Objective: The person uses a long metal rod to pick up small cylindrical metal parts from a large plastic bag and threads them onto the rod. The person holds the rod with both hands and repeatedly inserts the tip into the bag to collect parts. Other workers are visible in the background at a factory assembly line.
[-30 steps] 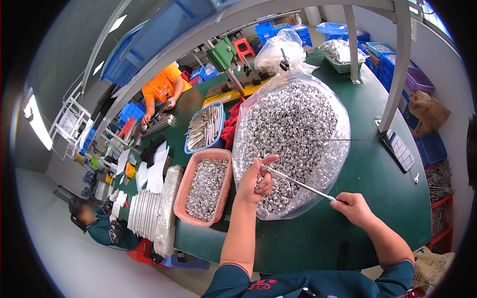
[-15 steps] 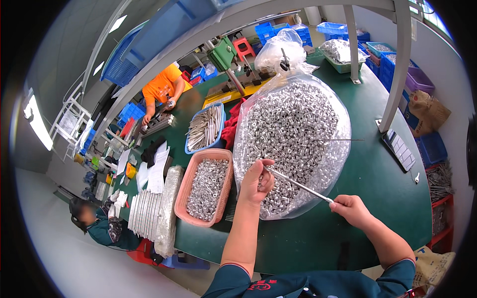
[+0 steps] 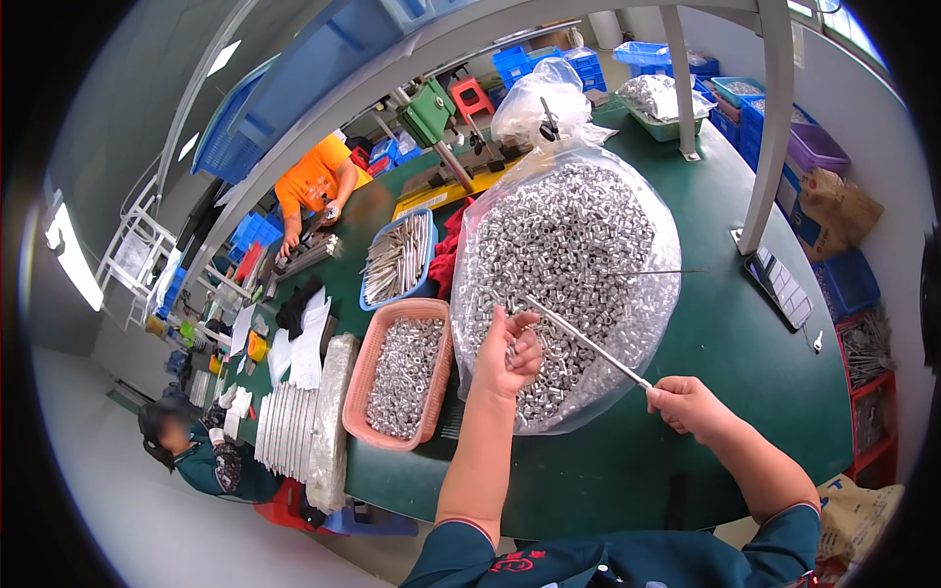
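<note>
My right hand grips the near end of a thin metal rod, which slants up and leftward over a clear plastic bag of small silvery metal sleeves. Beside the rod's far end is my left hand, palm turned up and fingers curled. A silvery bit shows among its fingers, seemingly small metal sleeves; how many is hidden. The left fingers look apart from the rod. Another thin rod lies across the bag's right side.
Left of the bag stand a pink basket of small metal parts and a blue basket of metal rods. A phone lies at the right on the green table. Shelf posts rise behind. Two people work at the left.
My left hand has come away from the rod's far end and turned its palm up, fingers loosened. The right hand still holds the rod, shifted slightly left. The view has moved a little.
</note>
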### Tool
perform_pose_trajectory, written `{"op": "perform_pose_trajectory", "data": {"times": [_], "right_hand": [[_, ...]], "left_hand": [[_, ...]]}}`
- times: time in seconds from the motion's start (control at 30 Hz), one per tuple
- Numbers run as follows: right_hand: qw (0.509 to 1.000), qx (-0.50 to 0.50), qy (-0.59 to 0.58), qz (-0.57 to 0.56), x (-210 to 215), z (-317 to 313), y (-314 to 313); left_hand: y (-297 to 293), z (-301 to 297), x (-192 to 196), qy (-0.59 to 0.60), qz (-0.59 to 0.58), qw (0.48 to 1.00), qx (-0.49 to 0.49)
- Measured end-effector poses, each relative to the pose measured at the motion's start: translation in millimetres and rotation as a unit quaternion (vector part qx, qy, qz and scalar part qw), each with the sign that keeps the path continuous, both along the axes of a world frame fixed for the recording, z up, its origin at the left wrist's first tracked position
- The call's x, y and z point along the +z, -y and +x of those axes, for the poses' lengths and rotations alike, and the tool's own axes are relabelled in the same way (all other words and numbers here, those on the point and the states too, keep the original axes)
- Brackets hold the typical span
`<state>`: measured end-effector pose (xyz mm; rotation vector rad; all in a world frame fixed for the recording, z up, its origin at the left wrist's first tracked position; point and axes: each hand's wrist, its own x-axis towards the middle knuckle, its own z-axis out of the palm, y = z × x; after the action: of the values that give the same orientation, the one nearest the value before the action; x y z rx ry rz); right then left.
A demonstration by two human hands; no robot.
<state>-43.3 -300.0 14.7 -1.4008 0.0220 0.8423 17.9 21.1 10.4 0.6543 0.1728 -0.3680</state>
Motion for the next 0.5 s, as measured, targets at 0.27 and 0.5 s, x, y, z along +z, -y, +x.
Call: {"op": "perform_pose_trajectory", "data": {"times": [0.27,0.5], "right_hand": [[0.999,-0.033,-0.005,0.04,2.8,0.0,1.2],[0.999,-0.026,0.003,0.022,0.4,0.4,2.1]], "left_hand": [[-3.6,48.7,31.3,-0.089,-0.155,0.942,0.283],[5.1,18.0,8.6,-0.049,-0.161,0.967,0.193]]}}
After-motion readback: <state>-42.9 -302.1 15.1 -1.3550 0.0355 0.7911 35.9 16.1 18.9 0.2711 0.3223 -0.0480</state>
